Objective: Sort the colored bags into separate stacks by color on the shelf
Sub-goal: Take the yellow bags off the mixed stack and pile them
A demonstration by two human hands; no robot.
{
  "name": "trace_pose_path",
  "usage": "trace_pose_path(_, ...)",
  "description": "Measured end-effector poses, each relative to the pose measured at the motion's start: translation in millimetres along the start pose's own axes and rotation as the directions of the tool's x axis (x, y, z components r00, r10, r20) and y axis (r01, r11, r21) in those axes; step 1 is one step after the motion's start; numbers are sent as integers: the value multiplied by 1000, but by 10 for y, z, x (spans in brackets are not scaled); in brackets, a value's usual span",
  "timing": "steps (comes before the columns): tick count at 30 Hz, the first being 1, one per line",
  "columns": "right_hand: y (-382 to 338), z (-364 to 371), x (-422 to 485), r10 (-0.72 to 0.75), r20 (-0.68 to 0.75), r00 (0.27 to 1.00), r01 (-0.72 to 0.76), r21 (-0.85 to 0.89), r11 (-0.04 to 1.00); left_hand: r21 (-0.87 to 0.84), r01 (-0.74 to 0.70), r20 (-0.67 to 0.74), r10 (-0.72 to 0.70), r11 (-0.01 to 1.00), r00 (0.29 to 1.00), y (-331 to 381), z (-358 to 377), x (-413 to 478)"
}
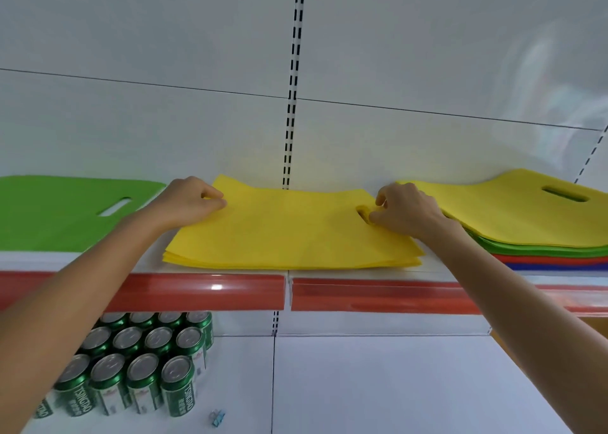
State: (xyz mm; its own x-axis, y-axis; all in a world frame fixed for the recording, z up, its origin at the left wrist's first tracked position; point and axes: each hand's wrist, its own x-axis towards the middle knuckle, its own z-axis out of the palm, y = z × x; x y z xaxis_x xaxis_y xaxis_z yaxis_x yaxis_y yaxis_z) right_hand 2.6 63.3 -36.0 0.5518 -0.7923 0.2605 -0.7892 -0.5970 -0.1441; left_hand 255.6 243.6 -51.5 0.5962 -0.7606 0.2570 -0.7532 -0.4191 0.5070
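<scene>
While both hands rest on it, the yellow bag (289, 216) lies flat on top of the yellow stack (263, 257), its long axis running from one grip to the other.

- Left hand (189, 201): fingers curled, thumb and fingertips pinching the bag's far left edge.
- Right hand (404, 211): fingers curled, pinching the cloth at the handle slot (362, 215) on the bag's right end.
- Yellow stack: between the two hands and towards the person from them, front edge just short of the shelf (362, 270) lip and its red strip (197, 290).
- Mixed pile (526, 216): just outside the right hand, seemingly touching the wrist. Yellow bag on top, slot facing away from the grip; green, red and blue layers showing beneath.
- Green bag (59, 213): outside the left hand, flat, near the left forearm, apart from the yellow stack.
- Back panel (394, 144): just beyond both sets of knuckles; little room further in.
- Cans (141, 368): lower shelf, under the left forearm, clear of the work.

Judgement: the bag looks seated and squared, so letting go seems due. The right hand is the nearer to the mixed pile, whose top bag would travel inward, back towards the left grip. Open room lies above the stacks and towards the person; a low sideways drag risks ruffling the stack.
</scene>
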Motion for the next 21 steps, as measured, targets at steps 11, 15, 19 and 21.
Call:
trace_pose_path(11, 42, 98, -12, -39, 25, 999, 39, -22, 999, 0, 67, -25, -67, 998, 997, -68, 105, 41)
trace_pose_path(15, 82, 119, 35, -62, 26, 998, 62, 10, 998, 82, 90, 10, -91, 993, 996, -14, 57, 61)
trace_pose_path(19, 246, 53, 81, -76, -10, 997, 76, 69, 995, 179, 40, 0, -41, 983, 999, 212, 27, 65)
trace_pose_path(21, 377, -61, 102, -98, -70, 993, 103, 84, 991, 144, -17, -21, 20, 989, 1000, 435, 45, 89)
